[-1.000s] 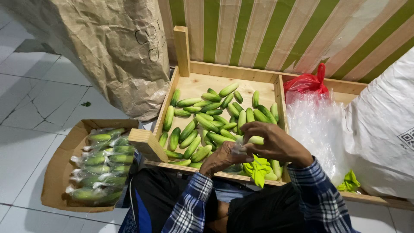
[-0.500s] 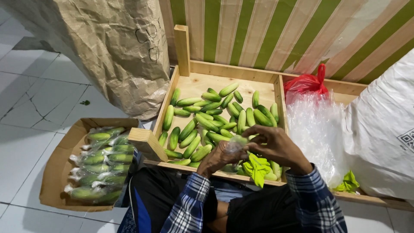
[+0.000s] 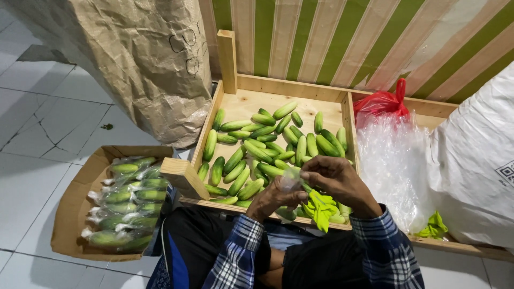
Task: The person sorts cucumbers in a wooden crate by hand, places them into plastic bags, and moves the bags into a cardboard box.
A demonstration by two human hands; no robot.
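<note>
Low in the middle of the frame, both hands meet over the near edge of a shallow wooden crate (image 3: 225,58). The left hand (image 3: 274,198) is closed around a small clear plastic bag (image 3: 290,179), gripping it from below, with a green cucumber seemingly inside, though the wrap hides most of it. The right hand (image 3: 334,179) pinches the top of the same bag between thumb and fingers, curled tight. Bright yellow-green ties (image 3: 320,207) hang just under the right hand, near the wrist.

The crate fills the centre of the frame and holds a loose heap of cucumbers (image 3: 257,147) spread across its floor. At the lower left, a cardboard box (image 3: 72,208) sits on the tiled floor with bagged cucumbers (image 3: 126,200) lined up inside. A large crumpled brown paper sack (image 3: 134,59) stands at the upper left. To the right of the crate lie a pile of clear plastic bags (image 3: 393,166), a red plastic bag (image 3: 381,103) above it, and a big white sack (image 3: 476,160) at the right edge. More yellow-green ties (image 3: 435,226) rest beside the white sack.
</note>
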